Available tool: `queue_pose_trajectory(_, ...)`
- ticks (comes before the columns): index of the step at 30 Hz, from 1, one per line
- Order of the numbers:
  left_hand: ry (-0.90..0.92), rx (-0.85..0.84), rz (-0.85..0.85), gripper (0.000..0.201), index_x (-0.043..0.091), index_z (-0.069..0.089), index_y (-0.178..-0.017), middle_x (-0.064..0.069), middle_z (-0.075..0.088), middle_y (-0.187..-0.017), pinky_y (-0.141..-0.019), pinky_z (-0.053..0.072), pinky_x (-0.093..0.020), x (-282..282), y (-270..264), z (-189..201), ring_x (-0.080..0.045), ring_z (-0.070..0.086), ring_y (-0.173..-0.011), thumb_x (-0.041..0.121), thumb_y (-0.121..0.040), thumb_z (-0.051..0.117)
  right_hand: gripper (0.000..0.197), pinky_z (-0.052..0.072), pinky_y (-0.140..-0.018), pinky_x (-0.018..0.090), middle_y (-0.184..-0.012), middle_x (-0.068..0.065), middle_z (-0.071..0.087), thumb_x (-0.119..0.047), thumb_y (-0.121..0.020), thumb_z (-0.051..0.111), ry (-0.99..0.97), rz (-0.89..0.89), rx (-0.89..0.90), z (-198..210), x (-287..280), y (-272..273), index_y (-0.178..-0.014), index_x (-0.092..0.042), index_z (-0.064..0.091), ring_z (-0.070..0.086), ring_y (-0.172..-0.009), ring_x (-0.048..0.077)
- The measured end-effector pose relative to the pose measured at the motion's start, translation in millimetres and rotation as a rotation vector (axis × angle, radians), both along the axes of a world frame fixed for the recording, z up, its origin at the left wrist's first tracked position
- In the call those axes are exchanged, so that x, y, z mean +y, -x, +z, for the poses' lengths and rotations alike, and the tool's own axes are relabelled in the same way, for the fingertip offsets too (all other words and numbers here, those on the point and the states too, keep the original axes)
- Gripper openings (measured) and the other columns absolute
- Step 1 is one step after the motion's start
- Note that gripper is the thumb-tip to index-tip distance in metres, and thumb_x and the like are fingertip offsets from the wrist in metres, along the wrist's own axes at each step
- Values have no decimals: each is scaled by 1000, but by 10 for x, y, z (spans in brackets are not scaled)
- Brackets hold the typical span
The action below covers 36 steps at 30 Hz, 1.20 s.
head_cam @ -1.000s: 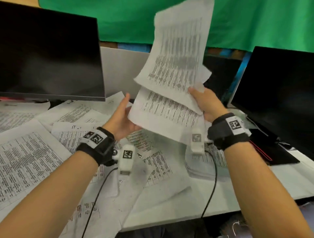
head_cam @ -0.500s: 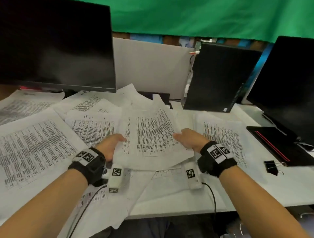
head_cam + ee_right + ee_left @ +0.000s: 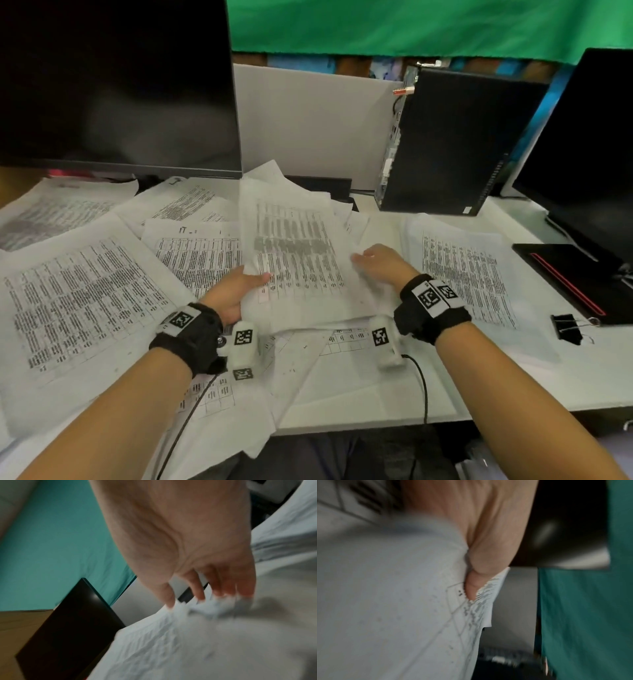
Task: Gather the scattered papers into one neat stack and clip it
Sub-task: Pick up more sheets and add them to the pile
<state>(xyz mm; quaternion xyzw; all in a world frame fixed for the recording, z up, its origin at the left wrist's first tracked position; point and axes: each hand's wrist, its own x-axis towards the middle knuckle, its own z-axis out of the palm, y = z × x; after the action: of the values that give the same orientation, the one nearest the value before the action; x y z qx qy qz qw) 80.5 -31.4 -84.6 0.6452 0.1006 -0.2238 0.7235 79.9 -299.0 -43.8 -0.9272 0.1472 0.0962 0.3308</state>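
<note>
Papers first: your left hand (image 3: 233, 297) grips the near-left edge of the gathered bundle (image 3: 294, 260), thumb on top, fingers curled under; the left wrist view confirms the pinch on a printed sheet. Your right hand (image 3: 380, 263) sits at the bundle's right edge w/ fingers fairly straight, tips touching the paper edges, not clamped on anything as far as the blurred right wrist view shows. The bundle lies between both hands, centre of the tabletop (image 3: 479, 387), long axis running away from you, far end tilted a bit left.

Key relation for the next move, IMO: loose sheets lie on both sides. The big sheet at left (image 3: 85, 301) is nearer your left hand, but that hand is busy. The sheet at right (image 3: 469, 274) lies just beside your right hand, long axis also away from you, so the right hand is the one free to take it. The binder clip (image 3: 567, 329) sits farther right, near the tabletop edge, by a black laptop w/ red stripe (image 3: 565, 281).

Sheets are thin, white, crinkled, printed w/ dense tables; they'll flop and slide, so edges won't square up w/o tapping. Clip is black metal w/ wire handles.
</note>
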Motion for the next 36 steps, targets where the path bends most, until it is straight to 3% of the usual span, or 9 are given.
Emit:
queue_pose_trajectory(2,133,16,55,29,3,59,-119,-16,72,-96,-65,56,-39,75,7,-45,-29,71,-79,16,-93,57,47,46,-94,37,-122,13,59,-42,-98,48,83,-113,-62,50,-111,-15,-126,-5,53,58,-112,34)
queue_pose_trajectory(6,272,20,171,21,10,67,-96,-9,69,-75,-66,47,-33,136,-4,-36,-23,67,-58,25,-91,53,44,53,-60,27,-91,8,68,-34,-89,68,-222,-14,194,44,-54,71,-116,0,59,65,-72,21)
queue_pose_trajectory(11,260,-41,238,40,16,62,-123,-6,61,-129,-99,36,-32,81,55,32,-24,58,-115,35,-87,59,27,41,-41,15,-75,-1,59,-23,-92,66,-259,-18,-24,-82,86,100,-110,-5,59,54,-59,10)
queue_pose_trajectory(14,454,23,164,38,13,59,-125,-6,75,-97,-69,58,-29,31,86,84,-19,73,-85,29,-91,55,32,50,-57,24,-85,6,64,-23,-93,62,-195,-30,-101,-42,36,61,-114,1,61,61,-70,19)
queue_pose_trajectory(17,553,46,154,55,8,54,-132,-11,71,-109,-72,59,-41,62,71,45,-26,71,-92,25,-81,63,29,45,-78,29,-110,14,65,-17,-98,51,-125,-218,-407,261,-180,7,-119,1,61,62,-103,30)
queue_pose_trajectory(23,215,10,146,34,-2,49,-125,-23,65,-110,-58,58,-37,-18,-16,-24,-32,71,-79,1,-91,51,23,39,-79,30,-85,1,56,-24,-100,46,-295,-543,-830,715,-904,-28,-89,-9,60,50,-87,20)
queue_pose_trajectory(29,-190,-36,12,63,11,53,-122,-17,56,-130,-78,57,-48,36,-193,-219,-37,61,-106,21,-62,72,44,53,-85,25,-122,12,61,-32,-103,43,-708,-789,-858,807,-1535,-7,-128,4,49,61,-115,29)
queue_pose_trajectory(32,-145,-55,4,9,6,52,-87,-10,60,-79,-53,50,-30,-52,-36,-9,-24,58,-64,-1,-82,50,49,46,-103,37,-143,14,52,-32,-103,44,-706,-697,-643,743,-1401,-30,-141,-1,44,53,-129,31)
queue_pose_trajectory(36,-36,-29,50,12,6,47,-79,-10,48,-72,-60,43,-36,-36,46,59,-25,49,-62,-4,-85,44,36,56,-89,32,-117,14,69,-30,-97,59,-659,-416,-521,636,-1092,-90,-120,-3,61,68,-95,24)
